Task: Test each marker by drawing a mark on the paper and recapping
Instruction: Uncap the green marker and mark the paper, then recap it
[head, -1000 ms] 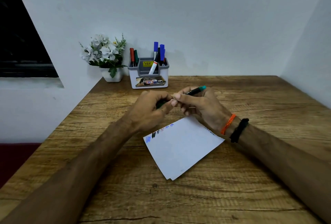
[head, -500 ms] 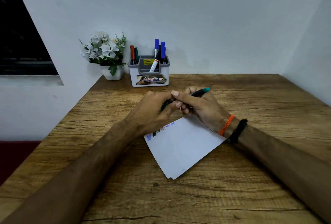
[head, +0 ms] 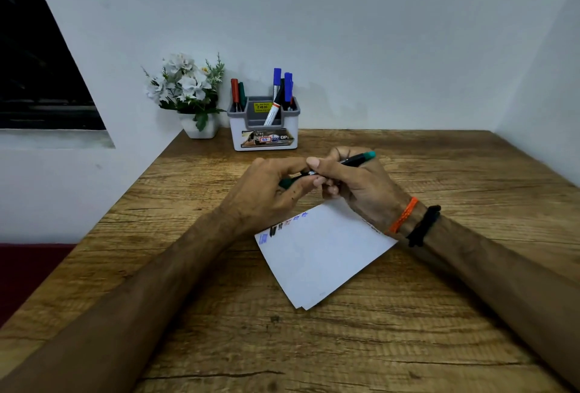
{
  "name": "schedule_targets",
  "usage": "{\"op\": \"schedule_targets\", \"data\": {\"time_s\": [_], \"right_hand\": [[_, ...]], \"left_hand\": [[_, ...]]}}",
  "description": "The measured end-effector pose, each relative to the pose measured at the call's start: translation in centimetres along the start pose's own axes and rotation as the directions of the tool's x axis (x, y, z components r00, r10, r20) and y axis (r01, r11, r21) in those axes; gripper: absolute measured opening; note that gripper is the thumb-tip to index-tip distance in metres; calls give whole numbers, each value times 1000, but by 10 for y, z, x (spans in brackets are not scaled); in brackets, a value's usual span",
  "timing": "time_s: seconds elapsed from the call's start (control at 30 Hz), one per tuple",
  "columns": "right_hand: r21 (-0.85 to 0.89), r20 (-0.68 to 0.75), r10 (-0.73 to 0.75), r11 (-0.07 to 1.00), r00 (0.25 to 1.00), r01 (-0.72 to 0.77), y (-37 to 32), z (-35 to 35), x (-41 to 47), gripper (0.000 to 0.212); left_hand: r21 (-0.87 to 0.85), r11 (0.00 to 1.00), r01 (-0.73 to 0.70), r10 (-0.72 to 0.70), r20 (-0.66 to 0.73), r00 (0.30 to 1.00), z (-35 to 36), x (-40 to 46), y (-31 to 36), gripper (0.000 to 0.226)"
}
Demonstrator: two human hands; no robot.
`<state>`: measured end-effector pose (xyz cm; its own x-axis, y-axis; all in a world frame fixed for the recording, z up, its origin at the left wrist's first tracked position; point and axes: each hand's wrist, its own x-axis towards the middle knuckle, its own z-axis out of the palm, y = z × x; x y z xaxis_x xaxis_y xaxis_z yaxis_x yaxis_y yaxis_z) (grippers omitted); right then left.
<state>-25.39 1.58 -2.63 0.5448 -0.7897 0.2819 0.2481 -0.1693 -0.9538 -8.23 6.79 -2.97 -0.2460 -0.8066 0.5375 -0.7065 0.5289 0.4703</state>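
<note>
Your right hand (head: 354,185) pinches the green marker (head: 357,160) barrel, your left hand (head: 266,194) curls around its cap end (head: 287,183), both above the far edge of the paper (head: 323,254). Marker holder (head: 263,135) sits far back.

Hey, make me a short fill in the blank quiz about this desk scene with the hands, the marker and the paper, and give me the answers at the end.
1. Both hands hold one marker whose far end is coloured ____.
2. The paper lies on the wooden ____.
3. The orange band sits on the ____ wrist.
4. The pen holder stands beside a pot of ____.

Answers: green, table, right, flowers
</note>
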Motion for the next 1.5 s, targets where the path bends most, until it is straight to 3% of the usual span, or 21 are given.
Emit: {"op": "schedule_targets", "data": {"time_s": [0.13,0.27,0.33,0.4,0.57,0.83,1.07,1.2,1.5], "right_hand": [[-88,-66,-32,996,997,26,-4,1,-5,24],[-196,-143,-37,981,989,8,-14,-7,-6,27],[-133,-162,30,990,986,-52,-16,-12,-4,23],[-56,-148,110,991,983,-119,-18,-17,-6,5],[-32,-34,241,970,970,-242,-14,-19,-20,30],[-215,-55,255,941,965,-260,-3,-4,-28,12],[-393,-129,180,894,975,-217,3,0,-31,8],[-425,-151,162,880,975,-212,7,0,-32,9],[-462,-147,162,861,976,-212,5,1,-32,8]], "left_hand": [[-23,998,62,-62,-8,998,0,-2,2,37],[-43,968,249,-242,119,963,-10,-3,0,60],[-14,951,309,-302,186,935,-15,-4,-1,54],[12,941,338,-332,228,915,-18,-4,-2,51],[7,936,352,-339,289,895,-18,-4,-2,50],[65,942,329,-331,327,885,-17,-3,2,47],[63,930,362,-360,360,861,-15,-2,-1,42],[54,926,373,-366,360,858,-15,-2,-4,29],[35,917,397,-379,384,842,-14,-2,-9,26]]}}
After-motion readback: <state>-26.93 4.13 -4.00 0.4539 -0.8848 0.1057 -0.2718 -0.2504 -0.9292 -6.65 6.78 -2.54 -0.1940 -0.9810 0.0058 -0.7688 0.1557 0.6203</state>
